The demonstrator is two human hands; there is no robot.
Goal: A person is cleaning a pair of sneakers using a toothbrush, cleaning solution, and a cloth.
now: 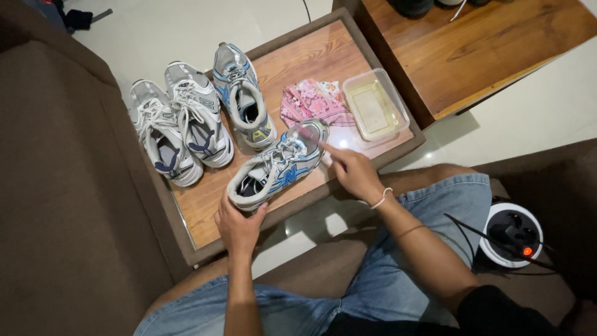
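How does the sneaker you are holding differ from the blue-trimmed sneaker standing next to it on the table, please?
The held sneaker is gripped at the heel by the left hand, lying slantwise, with the right hand at its toe. The other blue sneaker stands untouched, toe pointing away, and shows a yellow heel patch. Both are grey with blue trim and white laces.

One package-type item is present: a clear rectangular plastic container (375, 104) with rounded corners and a pale yellowish interior. It lies flat at the far right corner of the low wooden table (205, 208), just beside a pink patterned cloth (314, 101). No labels, signs or screens are discernible.
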